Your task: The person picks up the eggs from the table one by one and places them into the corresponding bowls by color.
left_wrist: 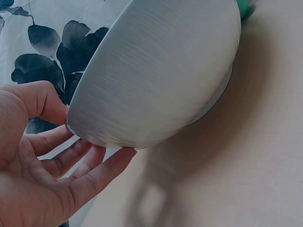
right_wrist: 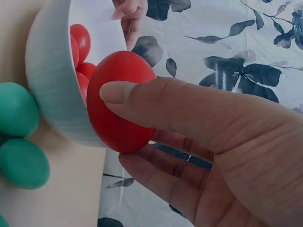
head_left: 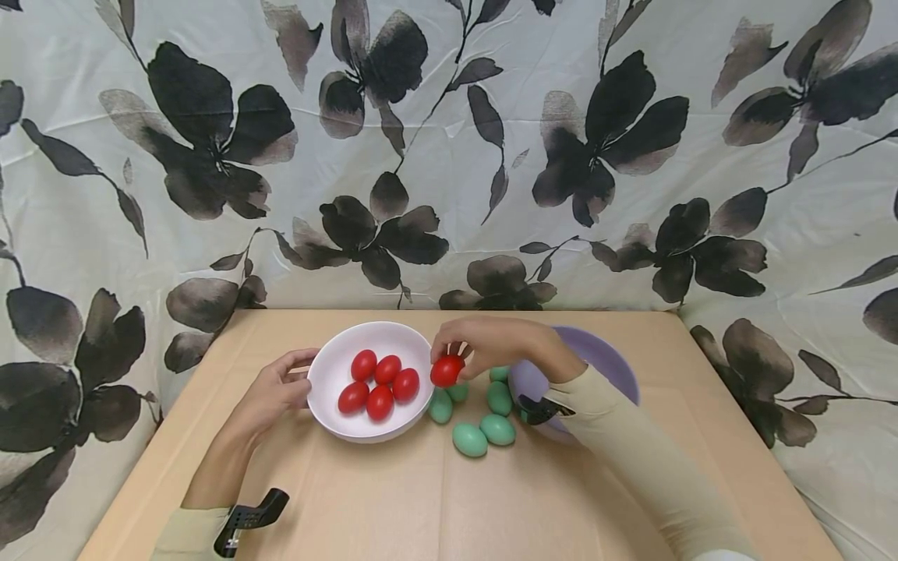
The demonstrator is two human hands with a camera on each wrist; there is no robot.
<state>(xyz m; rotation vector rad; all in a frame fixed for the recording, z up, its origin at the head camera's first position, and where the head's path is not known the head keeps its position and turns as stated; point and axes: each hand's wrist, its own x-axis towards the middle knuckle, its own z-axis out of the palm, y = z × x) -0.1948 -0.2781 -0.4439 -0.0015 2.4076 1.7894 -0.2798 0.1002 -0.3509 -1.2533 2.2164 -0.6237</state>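
My left hand [head_left: 280,387] grips the left rim of a white bowl [head_left: 330,417], thumb at the edge and fingers against the outer wall [left_wrist: 156,80]. Several red eggs [head_left: 380,403] lie inside this bowl. Between thumb and fingers, my right hand [head_left: 491,343] pinches another red egg [right_wrist: 120,113], just off the bowl's right rim. Below and right of that hand, several green eggs [head_left: 470,440] rest on the table; a few are partly hidden by the hand and its sleeve.
A purple bowl [head_left: 610,358] stands at the right, partly covered by the right forearm. The tan table [head_left: 365,499] ends at the back against a white cloth [head_left: 449,179] printed with dark flowers.
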